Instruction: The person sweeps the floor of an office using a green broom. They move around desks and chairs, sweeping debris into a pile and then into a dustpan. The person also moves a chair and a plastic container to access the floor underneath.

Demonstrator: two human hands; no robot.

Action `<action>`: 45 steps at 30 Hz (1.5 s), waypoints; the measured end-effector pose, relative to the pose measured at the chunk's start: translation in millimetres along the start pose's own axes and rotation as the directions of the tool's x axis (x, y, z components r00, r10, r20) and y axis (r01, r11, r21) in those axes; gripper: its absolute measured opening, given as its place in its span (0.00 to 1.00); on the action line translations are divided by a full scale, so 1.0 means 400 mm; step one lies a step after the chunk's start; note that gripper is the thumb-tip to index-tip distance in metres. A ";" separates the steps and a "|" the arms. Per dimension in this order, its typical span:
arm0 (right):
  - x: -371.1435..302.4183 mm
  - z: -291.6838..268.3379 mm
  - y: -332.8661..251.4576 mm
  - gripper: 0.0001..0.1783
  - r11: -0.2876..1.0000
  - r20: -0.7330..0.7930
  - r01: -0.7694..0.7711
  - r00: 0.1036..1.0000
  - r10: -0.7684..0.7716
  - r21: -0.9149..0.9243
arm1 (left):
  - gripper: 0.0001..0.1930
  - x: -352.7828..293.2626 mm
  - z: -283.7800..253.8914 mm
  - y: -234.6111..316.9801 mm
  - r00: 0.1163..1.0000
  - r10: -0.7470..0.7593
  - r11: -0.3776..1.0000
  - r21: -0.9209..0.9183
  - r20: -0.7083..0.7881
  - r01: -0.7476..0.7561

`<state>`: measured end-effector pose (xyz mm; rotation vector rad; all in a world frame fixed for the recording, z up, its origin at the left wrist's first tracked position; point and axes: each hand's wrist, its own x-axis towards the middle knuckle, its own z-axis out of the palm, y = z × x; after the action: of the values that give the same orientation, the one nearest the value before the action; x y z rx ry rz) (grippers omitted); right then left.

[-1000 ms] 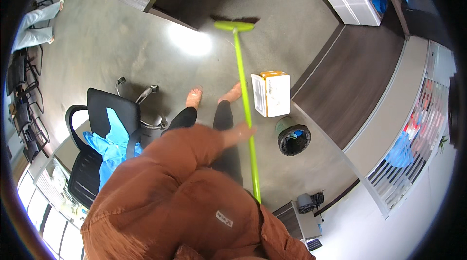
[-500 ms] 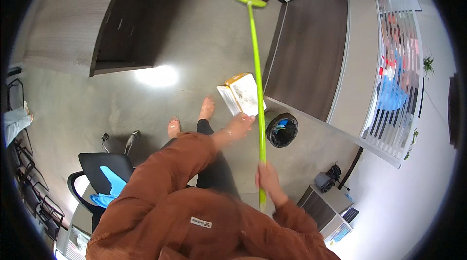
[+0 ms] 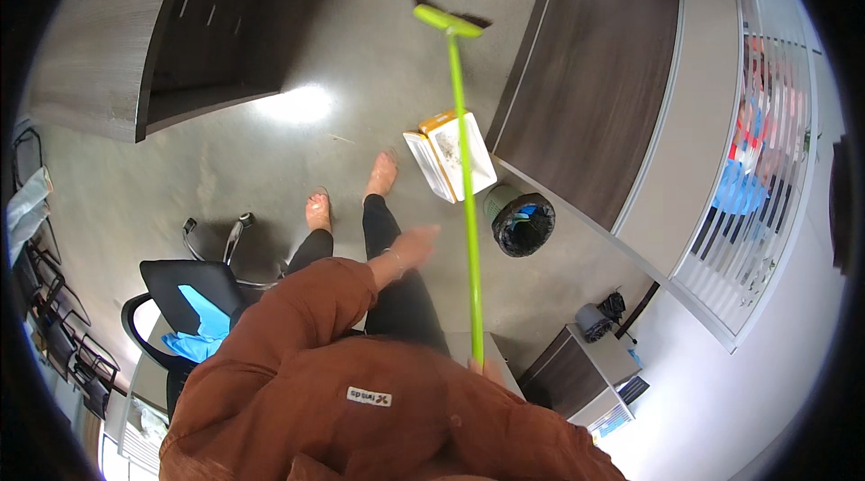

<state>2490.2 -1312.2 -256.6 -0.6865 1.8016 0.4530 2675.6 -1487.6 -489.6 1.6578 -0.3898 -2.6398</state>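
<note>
My right hand (image 3: pixel 487 371), low by my body, is closed round the upper end of a long lime-green broom handle; the sleeve hides part of the hand. The broom (image 3: pixel 470 238) slants away from me, its green head (image 3: pixel 448 21) with dark bristles down on the floor. My left hand (image 3: pixel 414 248) hovers over my right leg, apart from the broom, its fingers smeared by motion. Beyond it an open cardboard box (image 3: pixel 435 167), white inside with orange-brown edges, lies on the floor with grey dirt in it. The handle passes across the box in view.
A bin (image 3: pixel 524 225) lined with a black bag stands right of the box. Dark wood panelling (image 3: pixel 586 76) rises at the right, a dark cabinet (image 3: pixel 216 40) at the far left. A black chair (image 3: pixel 185 287) with a blue cloth is on my left; a low cabinet (image 3: pixel 569 373) is at right.
My left hand has drawn back from the box's near edge toward my leg. My right hand has come closer to my body with the handle. The view has shifted slightly.
</note>
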 end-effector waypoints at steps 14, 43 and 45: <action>-0.596 -0.236 0.218 0.21 0.843 -0.095 -0.455 0.889 0.448 -0.287 | 0.15 -0.052 0.259 -0.217 0.811 -0.076 0.997 0.022 0.580 0.077; 0.105 -0.375 -0.084 0.18 0.541 0.198 0.305 0.948 -0.248 -0.784 | 0.14 0.242 -0.029 -0.322 0.889 0.137 0.465 -0.764 -0.437 -0.448; 0.001 -0.448 0.031 0.20 0.603 0.125 0.195 0.980 -0.158 -0.773 | 0.11 0.097 0.105 -0.305 0.970 0.177 0.834 -0.497 -0.169 -0.239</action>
<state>2352.5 -1411.7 -199.0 -1.4379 1.4092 1.1480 2637.0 -1365.7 -532.0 1.4778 0.1313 -2.2057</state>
